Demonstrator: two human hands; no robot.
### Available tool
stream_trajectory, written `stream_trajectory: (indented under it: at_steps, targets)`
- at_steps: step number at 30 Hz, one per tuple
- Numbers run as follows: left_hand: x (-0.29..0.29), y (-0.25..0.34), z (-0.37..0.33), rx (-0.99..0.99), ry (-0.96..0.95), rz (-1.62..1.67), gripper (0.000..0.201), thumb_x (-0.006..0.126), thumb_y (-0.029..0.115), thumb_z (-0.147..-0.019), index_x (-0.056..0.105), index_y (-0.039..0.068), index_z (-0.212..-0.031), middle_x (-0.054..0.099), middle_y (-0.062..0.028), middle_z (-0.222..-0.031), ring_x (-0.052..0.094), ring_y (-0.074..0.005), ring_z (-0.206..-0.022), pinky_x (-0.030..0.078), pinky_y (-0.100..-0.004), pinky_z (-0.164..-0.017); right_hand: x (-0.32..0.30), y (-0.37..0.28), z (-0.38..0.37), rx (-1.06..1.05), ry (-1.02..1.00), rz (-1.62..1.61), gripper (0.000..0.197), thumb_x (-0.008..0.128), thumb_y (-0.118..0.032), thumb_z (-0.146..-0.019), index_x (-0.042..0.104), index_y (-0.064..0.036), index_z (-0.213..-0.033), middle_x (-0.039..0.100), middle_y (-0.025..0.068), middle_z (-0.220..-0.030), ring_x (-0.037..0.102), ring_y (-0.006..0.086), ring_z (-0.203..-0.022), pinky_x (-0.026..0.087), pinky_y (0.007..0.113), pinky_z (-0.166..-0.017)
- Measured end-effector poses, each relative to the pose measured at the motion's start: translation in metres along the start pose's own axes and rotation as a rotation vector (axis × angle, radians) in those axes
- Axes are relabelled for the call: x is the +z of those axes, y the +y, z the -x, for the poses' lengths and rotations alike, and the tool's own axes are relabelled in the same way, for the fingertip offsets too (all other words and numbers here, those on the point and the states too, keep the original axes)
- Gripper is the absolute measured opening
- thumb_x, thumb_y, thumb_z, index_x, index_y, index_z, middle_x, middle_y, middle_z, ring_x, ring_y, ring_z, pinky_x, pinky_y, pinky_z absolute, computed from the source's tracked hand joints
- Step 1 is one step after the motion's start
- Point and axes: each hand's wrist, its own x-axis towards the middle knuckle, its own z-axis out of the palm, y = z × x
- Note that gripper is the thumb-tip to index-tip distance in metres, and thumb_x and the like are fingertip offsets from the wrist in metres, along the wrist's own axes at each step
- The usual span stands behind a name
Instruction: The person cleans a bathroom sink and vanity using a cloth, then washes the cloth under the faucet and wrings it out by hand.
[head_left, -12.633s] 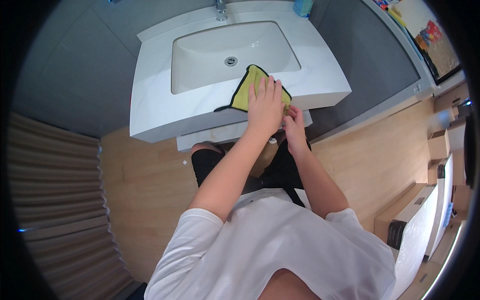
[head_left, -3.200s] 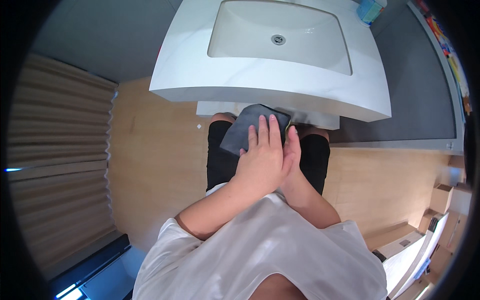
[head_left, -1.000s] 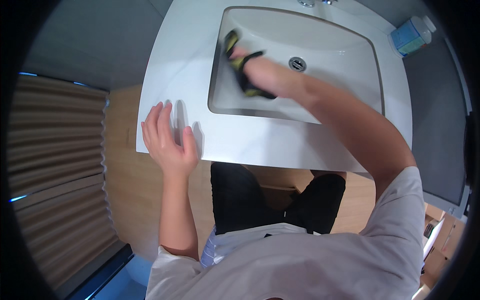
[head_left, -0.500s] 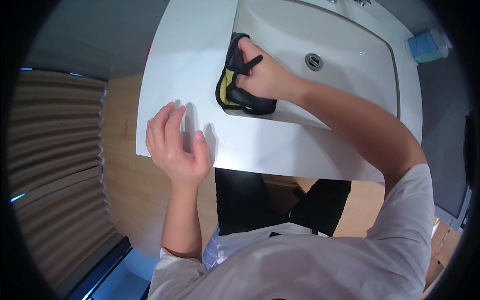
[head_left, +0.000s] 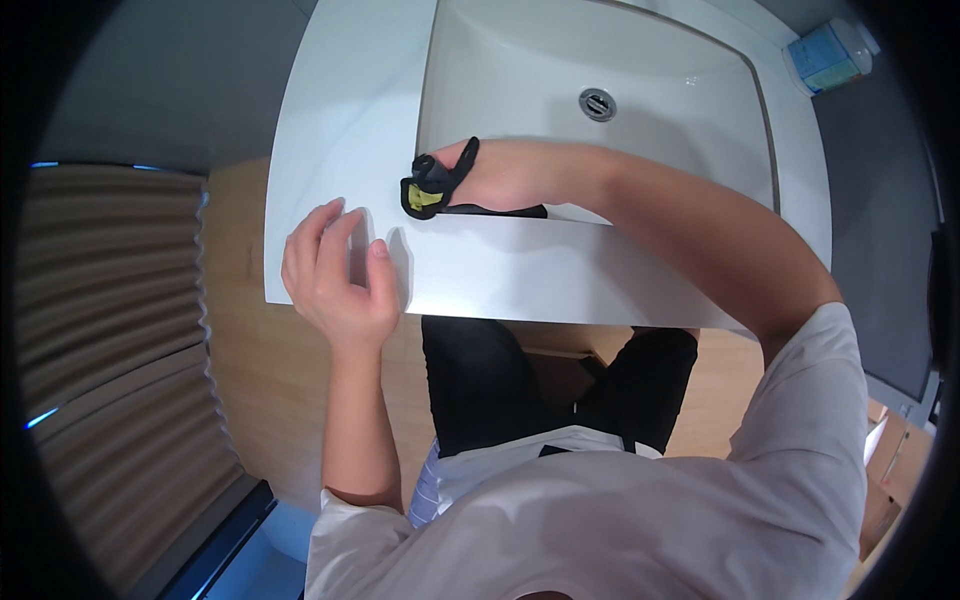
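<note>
My right hand (head_left: 505, 178) is closed on a black cloth (head_left: 424, 185) with yellow-green patches, thick black edging and a black loop. It presses the cloth at the near left corner of the white sink (head_left: 500, 60), and part of the cloth reaches along the near wall under my hand. My fingers are partly hidden behind the hand and the cloth. Over the white countertop (head_left: 560, 270), left of the sink, my left hand (head_left: 345, 280) hovers with its fingers apart and nothing in them.
A round metal drain (head_left: 598, 104) sits in the sink floor. On the far right of the counter stands a white bottle with a blue label (head_left: 828, 58). A pleated brown curtain (head_left: 110, 300) hangs on the left, beside the wooden floor (head_left: 240, 350).
My right hand has drawn the cloth toward me and slightly left, into the sink's near corner, and the cloth is more bunched. My left hand stays over the counter.
</note>
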Motion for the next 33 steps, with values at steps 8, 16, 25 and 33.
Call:
stream_trajectory:
  at_steps: [8,16,25,33]
  targets:
    - [0.0,0.003,0.0,0.006,-0.022,0.015,0.027,0.061,0.015,-0.085,0.071,0.003,-0.107,0.068,-0.0144,-0.12,0.061,-0.0338,-0.11,0.046,-0.0426,-0.096,-0.037,0.03,0.037,0.21,-0.198,0.111,0.026,0.06,-0.013,-0.092,0.066,-0.0091,-0.116,0.064,0.0004,-0.095,0.054,0.0125,-0.087,0.045,0.032,-0.077]
    - [0.001,0.003,0.002,0.002,-0.004,0.004,0.026,0.059,0.019,-0.091,0.072,0.004,-0.108,0.068,-0.013,-0.12,0.061,-0.0325,-0.109,0.046,-0.0417,-0.095,-0.096,0.08,0.175,0.626,-0.098,0.08,0.032,0.064,-0.015,-0.091,0.068,-0.0159,-0.123,0.065,-0.0006,-0.101,0.056,0.0133,-0.085,0.049,0.03,-0.076]
    - [0.001,0.0,0.003,0.002,0.013,0.019,0.027,0.062,0.015,-0.081,0.071,0.006,-0.105,0.069,-0.0097,-0.119,0.062,-0.0311,-0.107,0.045,-0.0418,-0.095,-0.116,0.092,0.22,0.819,-0.079,0.65,0.045,0.066,-0.013,-0.085,0.066,-0.0137,-0.129,0.071,0.0131,-0.101,0.067,0.0252,-0.091,0.053,0.038,-0.075]
    - [0.002,0.001,0.003,0.006,0.018,-0.025,0.024,0.058,0.015,-0.089,0.071,0.003,-0.106,0.069,-0.0117,-0.119,0.063,-0.0322,-0.106,0.046,-0.0413,-0.094,-0.12,0.121,0.209,0.767,0.027,1.103,0.044,0.066,-0.003,-0.083,0.062,-0.0083,-0.126,0.063,0.0171,-0.124,0.061,0.0364,-0.117,0.051,0.042,-0.096]
